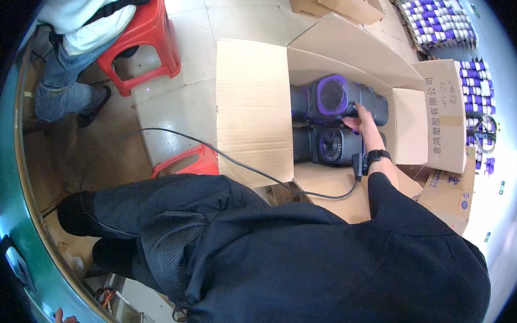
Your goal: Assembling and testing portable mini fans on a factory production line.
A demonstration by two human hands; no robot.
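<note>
In the open cardboard box (250, 111) lie black, rounded devices in two rows. One, the black device with a purple ring (334, 95), has a dark round centre. Just nearer to me is a black device with a round ribbed vent (330, 146). My right hand (361, 122), with a black watch on its wrist, reaches into the box. Its fingers close on the near edge of the purple-ringed device; their tips are partly hidden. Only part of my left hand (67, 319) shows at the lower left by the green tabletop, thumb and fingers apart, nothing visible in it.
A dark cable (229, 158) crosses the near box flap toward a black upright part (359, 165) beside my right wrist. A person sits on a red stool (150, 47) at upper left. Another red stool (191, 160) stands by my legs. Purple-and-white stacks (441, 22) stand at right.
</note>
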